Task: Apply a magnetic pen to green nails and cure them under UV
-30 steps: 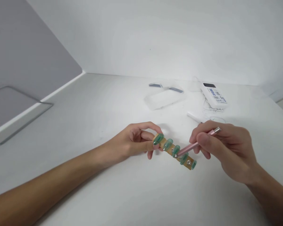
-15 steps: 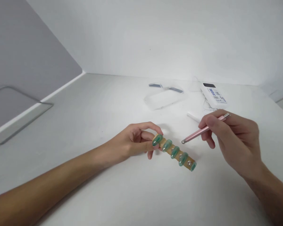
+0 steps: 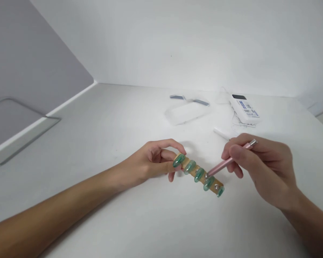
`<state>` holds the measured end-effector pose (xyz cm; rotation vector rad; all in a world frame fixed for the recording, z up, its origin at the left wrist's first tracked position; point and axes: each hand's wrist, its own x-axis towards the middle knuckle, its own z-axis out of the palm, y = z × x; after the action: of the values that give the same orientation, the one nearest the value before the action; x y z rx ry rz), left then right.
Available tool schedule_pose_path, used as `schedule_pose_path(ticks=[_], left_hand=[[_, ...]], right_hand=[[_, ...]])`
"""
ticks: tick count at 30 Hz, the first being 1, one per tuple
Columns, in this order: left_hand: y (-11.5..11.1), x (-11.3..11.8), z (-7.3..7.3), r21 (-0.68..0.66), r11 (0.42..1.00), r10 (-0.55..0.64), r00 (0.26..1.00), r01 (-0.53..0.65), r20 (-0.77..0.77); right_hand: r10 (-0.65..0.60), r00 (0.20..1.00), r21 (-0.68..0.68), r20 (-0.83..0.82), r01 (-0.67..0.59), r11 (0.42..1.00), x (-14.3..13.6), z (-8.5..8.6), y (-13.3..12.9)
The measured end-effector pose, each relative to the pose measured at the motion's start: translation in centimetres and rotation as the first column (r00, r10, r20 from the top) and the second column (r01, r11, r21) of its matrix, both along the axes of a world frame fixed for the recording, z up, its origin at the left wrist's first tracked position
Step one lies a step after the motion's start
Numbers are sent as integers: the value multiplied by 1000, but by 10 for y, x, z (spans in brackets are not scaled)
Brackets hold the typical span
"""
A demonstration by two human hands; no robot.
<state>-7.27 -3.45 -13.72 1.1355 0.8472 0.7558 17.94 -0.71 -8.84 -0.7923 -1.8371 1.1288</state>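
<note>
My left hand point(image 3: 164, 159) pinches one end of a tan strip point(image 3: 186, 170) between thumb and fingers, holding it tilted down to the right above the table. Several glossy green false nails point(image 3: 199, 175) sit across the strip, and a small silvery bead-like piece point(image 3: 216, 187) shows near its far end. My right hand point(image 3: 255, 161) is closed round a pink pen-like tool point(image 3: 223, 165) with a silver cap. The tool's ball-shaped metal tip is at the strip, beside one of the green nails; whether it presses on it I cannot tell.
A white device with a dark screen and printed label point(image 3: 244, 109) lies at the back right with thin cords. Left of it is a clear plastic piece point(image 3: 187, 113) with dark patches. A white stick point(image 3: 221, 133) lies near my right hand. A grey wire frame point(image 3: 27, 143) stands at left.
My right hand has moved down and left, bringing the tool's tip from just off the strip to the strip itself. My left hand and the strip have hardly moved.
</note>
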Motion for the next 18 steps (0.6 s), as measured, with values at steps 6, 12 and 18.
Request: schedule_pose_path(ticks=[6, 12, 18], left_hand=[[-3, 1, 0, 6, 1000, -28, 1000, 28, -12], [-3, 3, 0, 26, 999, -41, 999, 42, -13], [-3, 4, 0, 26, 998, -55, 998, 55, -2]], right_hand=[[-65, 998, 24, -26, 65, 998, -1, -3, 1], [-9, 1000, 41, 20, 8, 999, 0, -2, 2], [17, 1000, 44, 22, -18, 999, 0, -3, 1]])
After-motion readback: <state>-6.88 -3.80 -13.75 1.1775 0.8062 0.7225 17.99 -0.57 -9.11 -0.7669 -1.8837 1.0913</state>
